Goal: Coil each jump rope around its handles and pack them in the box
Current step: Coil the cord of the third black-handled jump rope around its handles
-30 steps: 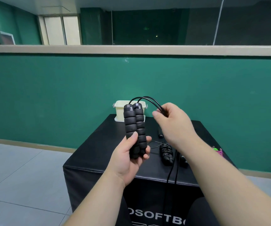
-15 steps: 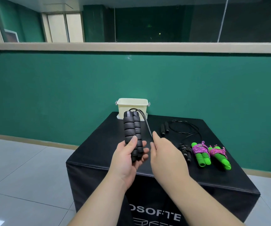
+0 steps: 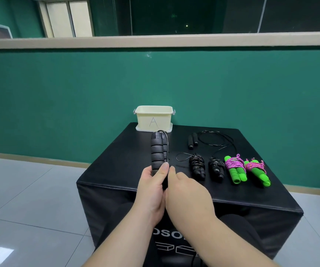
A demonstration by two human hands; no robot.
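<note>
A big green wall stands at the back, and a pale tiled floor lies below it. In front sits a big black padded surface shaped like a block, with white letters on its near side. Two bare arms reach out over its near edge. The left hand is wrapped around the bottom of a pair of black jump rope handles, with its thumb lying up the front, and it holds them upright in the air above the surface. The right hand is pressed close against the left one, back up, with a fingertip just beside the left thumb. I cannot tell if it holds anything, because its fingers are hidden. A cream box with the letter A on it stands at the far edge of the surface, on its lid, and none of the ropes are in it. To its right lies a loose black jump rope, its cord spread out in loops. Nearer, four wrapped ropes lie in a row: a first black bundle, a second black bundle, then a first green rope and a second green rope, both bound in pink cord. A thin black cord comes out of the top of the held handles and runs down their right side toward the hands.
</note>
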